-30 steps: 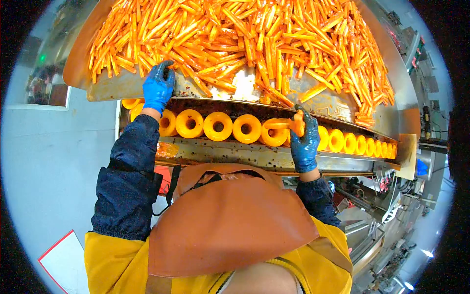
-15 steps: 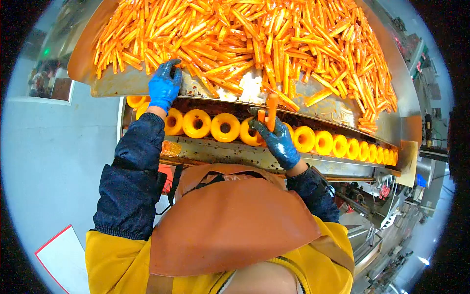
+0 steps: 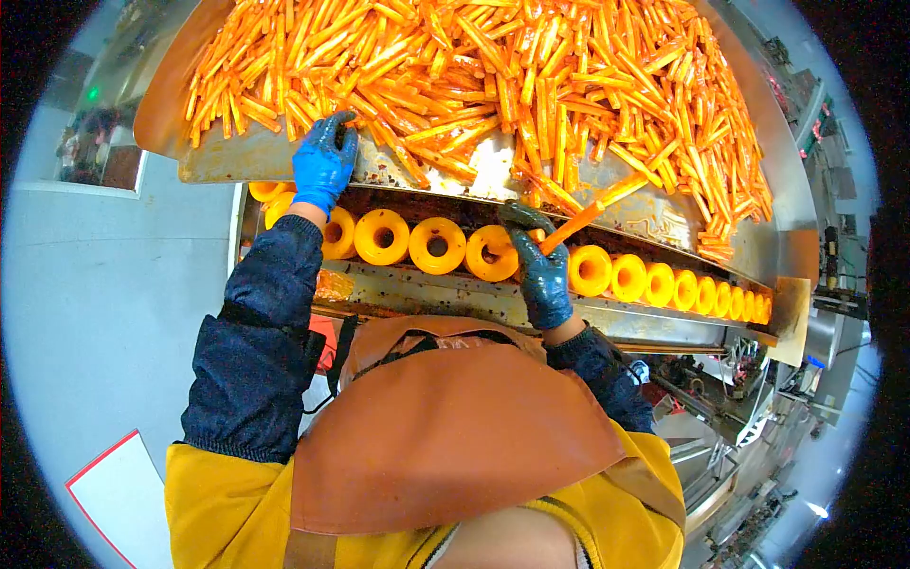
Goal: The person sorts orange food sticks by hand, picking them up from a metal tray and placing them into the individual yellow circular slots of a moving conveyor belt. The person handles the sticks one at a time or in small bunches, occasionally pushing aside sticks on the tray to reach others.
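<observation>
My left hand (image 3: 324, 163), in a blue glove with dark, wet fingertips, is at the near edge of a metal tray (image 3: 232, 159). Its fingers are bent and apart from the thumb, close to the ends of some glossy orange sticks (image 3: 379, 142). My right hand (image 3: 542, 270), in a sauce-stained blue glove, is closed around an orange stick (image 3: 572, 228) that points up and to the right. A short orange end beside it shows between the fingers. This hand is above a row of yellow ring-shaped rollers (image 3: 437, 246).
A large heap of orange sticks (image 3: 531, 57) covers much of the tray. Below the rollers runs a stained metal ledge (image 3: 427, 292). A brown apron (image 3: 455, 427) covers my front. At the lower left lies a white red-edged panel (image 3: 118, 498); machinery (image 3: 711, 389) stands on the right.
My right hand has turned, and the stick in it has swung from nearly upright to slanting right. My left hand has barely moved.
</observation>
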A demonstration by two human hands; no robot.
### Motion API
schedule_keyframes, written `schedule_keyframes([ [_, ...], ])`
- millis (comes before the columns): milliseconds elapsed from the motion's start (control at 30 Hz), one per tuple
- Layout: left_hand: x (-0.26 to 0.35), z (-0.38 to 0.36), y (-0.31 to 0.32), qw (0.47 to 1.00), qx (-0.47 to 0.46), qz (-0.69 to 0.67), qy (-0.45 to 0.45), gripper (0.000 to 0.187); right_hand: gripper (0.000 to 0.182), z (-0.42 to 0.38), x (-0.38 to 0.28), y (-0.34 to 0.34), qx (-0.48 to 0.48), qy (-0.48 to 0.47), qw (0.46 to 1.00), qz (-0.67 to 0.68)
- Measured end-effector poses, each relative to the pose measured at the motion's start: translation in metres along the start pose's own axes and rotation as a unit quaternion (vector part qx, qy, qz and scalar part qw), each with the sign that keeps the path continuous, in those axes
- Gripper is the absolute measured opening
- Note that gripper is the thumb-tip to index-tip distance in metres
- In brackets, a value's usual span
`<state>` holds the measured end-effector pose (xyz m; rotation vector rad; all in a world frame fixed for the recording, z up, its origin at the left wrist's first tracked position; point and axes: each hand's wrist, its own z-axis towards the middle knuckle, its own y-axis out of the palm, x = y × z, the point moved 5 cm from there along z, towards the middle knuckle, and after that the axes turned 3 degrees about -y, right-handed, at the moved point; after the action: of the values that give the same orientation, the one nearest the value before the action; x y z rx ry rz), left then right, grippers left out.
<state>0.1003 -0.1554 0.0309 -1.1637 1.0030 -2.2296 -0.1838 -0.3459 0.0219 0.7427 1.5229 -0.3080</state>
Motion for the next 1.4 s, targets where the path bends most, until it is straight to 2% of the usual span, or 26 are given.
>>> schedule_keyframes([
  [100,0.001,0.002,0.000,1.000,-0.008,-0.010,-0.012,0.022,0.009,-0.001,0.021,0.012,0.031,0.087,0.996,0.005],
  [167,0.000,0.000,0.001,0.999,-0.015,-0.019,-0.023,0.023,0.008,0.009,0.027,0.030,-0.042,0.071,0.997,-0.010],
  [233,0.000,0.001,0.000,0.999,-0.021,-0.006,-0.024,0.022,0.012,0.014,0.051,0.037,-0.131,0.123,0.982,-0.053],
  [267,0.000,0.002,0.000,1.000,-0.020,-0.004,-0.023,0.022,0.012,0.013,0.056,0.036,-0.132,0.122,0.982,-0.052],
  [333,0.001,0.001,-0.001,1.000,-0.011,0.002,-0.011,0.022,0.026,0.010,0.031,0.035,-0.053,-0.023,0.996,-0.073],
  [367,0.001,0.001,0.000,1.000,-0.011,0.003,-0.014,0.022,0.039,0.011,0.036,0.018,-0.056,-0.054,0.978,-0.192],
  [433,0.004,0.002,-0.003,1.000,-0.009,-0.017,-0.011,0.022,0.039,0.013,0.015,0.007,-0.081,-0.076,0.958,-0.266],
  [500,0.003,0.001,-0.002,0.999,-0.023,-0.005,-0.037,0.023,0.036,0.010,-0.018,0.008,-0.166,-0.117,0.877,-0.435],
  [567,0.003,0.001,-0.003,1.000,0.006,0.002,0.017,0.023,0.034,0.009,-0.021,0.009,-0.319,-0.032,0.748,-0.581],
  [600,0.003,0.001,-0.003,1.000,0.006,0.002,0.017,0.023,0.034,0.010,-0.025,0.015,-0.319,-0.032,0.748,-0.582],
  [667,0.003,0.001,-0.002,1.000,-0.009,0.006,-0.010,0.023,0.032,0.009,-0.020,0.033,-0.351,-0.006,0.653,-0.671],
  [700,0.002,0.001,-0.002,1.000,-0.009,0.005,-0.010,0.023,0.032,0.010,-0.014,0.039,-0.350,-0.006,0.652,-0.672],
  [767,-0.001,0.001,0.000,1.000,-0.004,0.002,-0.001,0.023,0.032,0.013,-0.009,0.056,-0.317,-0.134,0.690,-0.637],
  [800,-0.001,0.002,0.000,1.000,-0.003,0.001,-0.001,0.023,0.020,0.014,-0.023,0.066,-0.300,-0.207,0.708,-0.605],
  [833,-0.001,0.001,0.000,1.000,0.002,-0.004,0.005,0.023,0.020,0.019,-0.026,0.065,-0.300,-0.207,0.707,-0.606],
  [900,-0.002,0.002,0.000,1.000,0.007,-0.011,0.008,0.023,0.019,0.042,-0.054,0.044,-0.100,-0.307,0.748,-0.581],
  [967,-0.002,0.001,0.000,1.000,0.015,-0.013,0.017,0.023,0.019,0.065,-0.063,0.014,-0.055,-0.250,0.689,-0.678],
  [1033,-0.003,-0.001,0.001,1.000,0.003,-0.013,0.006,0.024,0.030,0.088,-0.052,-0.018,-0.083,-0.105,0.661,-0.738],
  [1067,-0.004,0.001,0.002,1.000,-0.007,-0.012,-0.003,0.024,0.028,0.090,-0.060,-0.023,-0.092,-0.104,0.672,-0.728],
  [1100,-0.004,0.003,0.000,1.000,-0.004,-0.014,-0.003,0.024,0.027,0.094,-0.062,-0.036,-0.094,-0.146,0.691,-0.702],
  [1167,-0.003,0.001,0.000,0.999,-0.012,-0.032,-0.013,0.024,0.028,0.111,-0.089,-0.054,0.027,-0.027,0.835,-0.549],
  [1200,-0.001,0.001,-0.001,0.999,-0.010,-0.032,-0.012,0.024,0.033,0.118,-0.102,-0.051,0.048,-0.112,0.797,-0.592],
  [1233,-0.001,0.001,0.000,0.999,-0.010,-0.033,-0.011,0.024,0.039,0.133,-0.104,-0.052,0.074,-0.080,0.777,-0.620],
  [1300,0.001,0.001,-0.002,1.000,0.012,-0.008,0.011,0.023,0.045,0.156,-0.102,-0.032,0.021,-0.031,0.768,-0.639],
  [1367,0.002,0.001,-0.002,1.000,0.016,-0.012,0.016,0.023,0.056,0.172,-0.070,-0.013,-0.004,-0.099,0.719,-0.688],
  [1400,0.003,0.001,-0.003,1.000,0.019,-0.017,0.016,0.022,0.068,0.175,-0.058,-0.004,-0.048,-0.075,0.695,-0.713],
])
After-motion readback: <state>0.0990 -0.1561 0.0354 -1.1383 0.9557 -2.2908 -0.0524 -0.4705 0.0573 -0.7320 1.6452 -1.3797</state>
